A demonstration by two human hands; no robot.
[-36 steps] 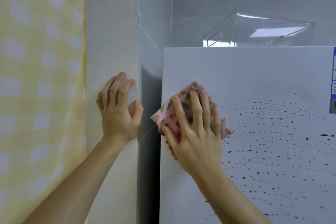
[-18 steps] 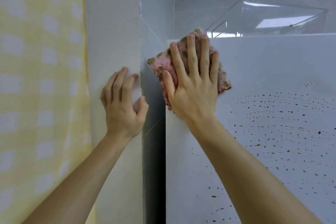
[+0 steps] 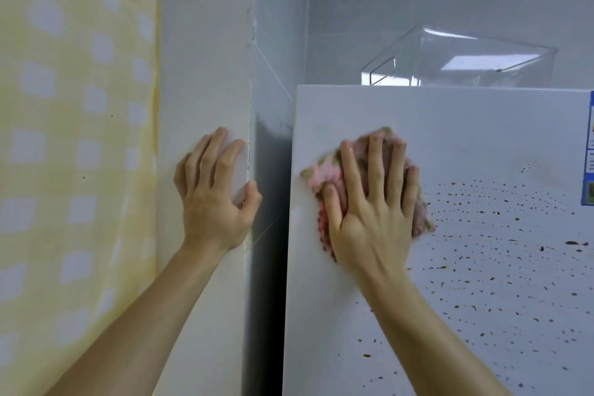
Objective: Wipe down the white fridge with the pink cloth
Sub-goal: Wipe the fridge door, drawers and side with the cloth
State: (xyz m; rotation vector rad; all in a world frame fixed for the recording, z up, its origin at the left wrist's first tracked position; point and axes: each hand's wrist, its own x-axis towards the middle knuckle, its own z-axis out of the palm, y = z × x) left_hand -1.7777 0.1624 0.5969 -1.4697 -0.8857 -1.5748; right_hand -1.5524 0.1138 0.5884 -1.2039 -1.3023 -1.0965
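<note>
Fingers (image 3: 374, 164) spread, R hand (image 3: 369, 219) pressing pink cloth (image 3: 316, 175) to fridge (image 3: 482, 125) under clear bin (image 3: 466, 64); L hand (image 3: 212, 202) on wall (image 3: 202, 74).

1. The white fridge (image 3: 482, 119) is showing its front face, with its top edge in view.
2. A clear container (image 3: 466, 61) is sitting on its top.
3. The pink cloth (image 3: 324, 177) is lying flat against the front near the upper left corner, the right hand (image 3: 369, 215) pressing it there.
4. Brown specks (image 3: 482, 254) are dotting the front to the cloth's right and below.
5. A blue sticker (image 3: 589, 151) is clinging at the right edge.
</note>
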